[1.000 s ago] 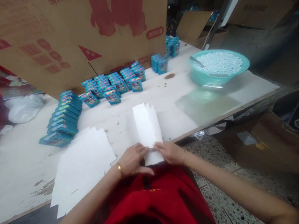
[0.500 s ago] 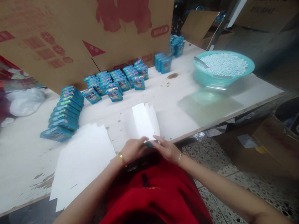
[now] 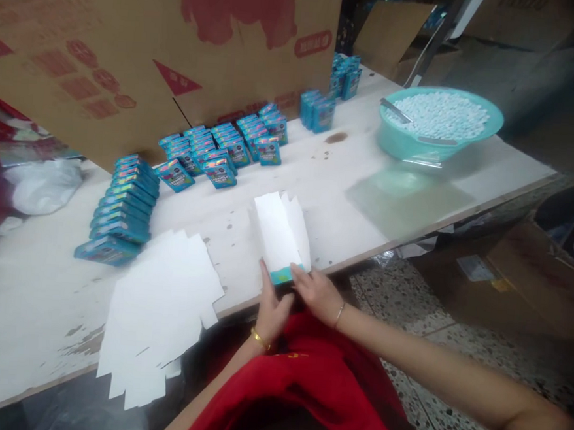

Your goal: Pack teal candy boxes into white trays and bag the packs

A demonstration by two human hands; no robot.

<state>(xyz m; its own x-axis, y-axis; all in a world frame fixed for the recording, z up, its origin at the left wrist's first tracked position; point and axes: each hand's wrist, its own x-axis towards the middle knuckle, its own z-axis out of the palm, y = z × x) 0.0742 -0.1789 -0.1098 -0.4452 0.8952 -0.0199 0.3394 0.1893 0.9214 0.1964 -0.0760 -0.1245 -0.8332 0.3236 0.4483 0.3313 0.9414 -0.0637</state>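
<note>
A stack of flat white carton blanks point(image 3: 280, 234) lies at the table's near edge, its near end folded up to show a teal printed flap point(image 3: 283, 275). My left hand point(image 3: 270, 309) presses against the left side of that fold, fingers held together. My right hand point(image 3: 317, 294) pinches the fold from the right. A second, wider pile of white blanks point(image 3: 159, 314) lies to the left, overhanging the table edge.
Rows and stacks of small blue boxes point(image 3: 125, 207) line the table point(image 3: 346, 206) in front of a big brown cardboard sheet point(image 3: 131, 53). A teal bowl of white pellets point(image 3: 438, 124) with a metal scoop stands at the far right. Cardboard boxes point(image 3: 523, 271) sit on the floor.
The near end of the white blank stack has been folded up, so its teal printed side shows. Both hands slid toward the table edge and now grip that fold.
</note>
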